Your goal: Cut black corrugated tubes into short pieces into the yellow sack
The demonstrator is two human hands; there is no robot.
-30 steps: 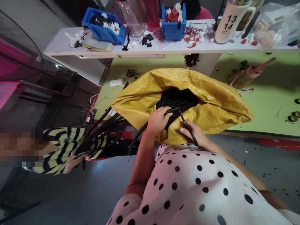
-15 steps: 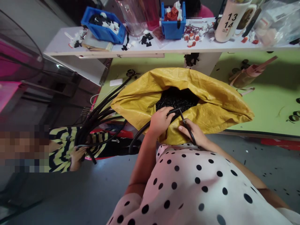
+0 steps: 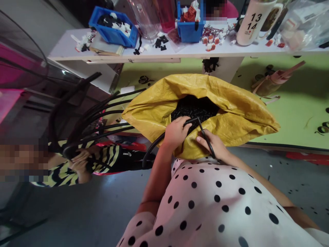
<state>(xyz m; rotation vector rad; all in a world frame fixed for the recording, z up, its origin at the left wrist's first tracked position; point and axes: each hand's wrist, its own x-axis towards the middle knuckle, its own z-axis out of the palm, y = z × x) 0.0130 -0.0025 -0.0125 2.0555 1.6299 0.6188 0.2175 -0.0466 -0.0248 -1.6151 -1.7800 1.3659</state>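
The left hand has its fingers curled around a black corrugated tube at the mouth of the yellow sack. The right hand pinches closed black scissors at the tube's end. The sack lies at the green tabletop's near edge, with open floor to the left.

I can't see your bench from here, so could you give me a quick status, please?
Left hand grips black tube. Right hand holds scissors at it, over yellow sack. Nothing blocking.
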